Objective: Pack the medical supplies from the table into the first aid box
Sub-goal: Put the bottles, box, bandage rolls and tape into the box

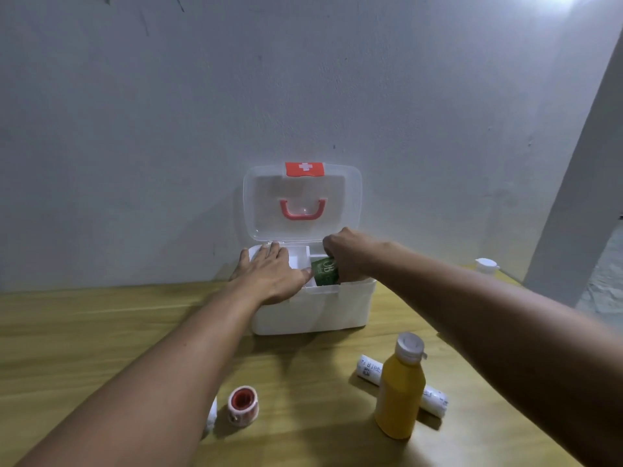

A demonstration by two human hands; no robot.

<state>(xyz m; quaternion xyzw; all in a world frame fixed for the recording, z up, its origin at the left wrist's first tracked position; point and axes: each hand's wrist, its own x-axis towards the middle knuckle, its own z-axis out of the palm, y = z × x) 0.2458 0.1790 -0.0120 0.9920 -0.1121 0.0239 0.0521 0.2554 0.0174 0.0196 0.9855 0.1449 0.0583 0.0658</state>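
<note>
One first aid box (313,308), white, on table (101,332) against wall, lid (303,200) raised. One green packet (324,272) over right-hand compartment, grasped in right hand (347,256). Left hand (269,274) flat, fingers spread, on box's left rim, holding nothing. Outside box: one yellow bottle (399,392) upright; one white bandage roll (371,369) lying just behind it; one red-cored tape roll (243,406); one white cap (486,265) at far right edge. Bare tabletop left of box.
</note>
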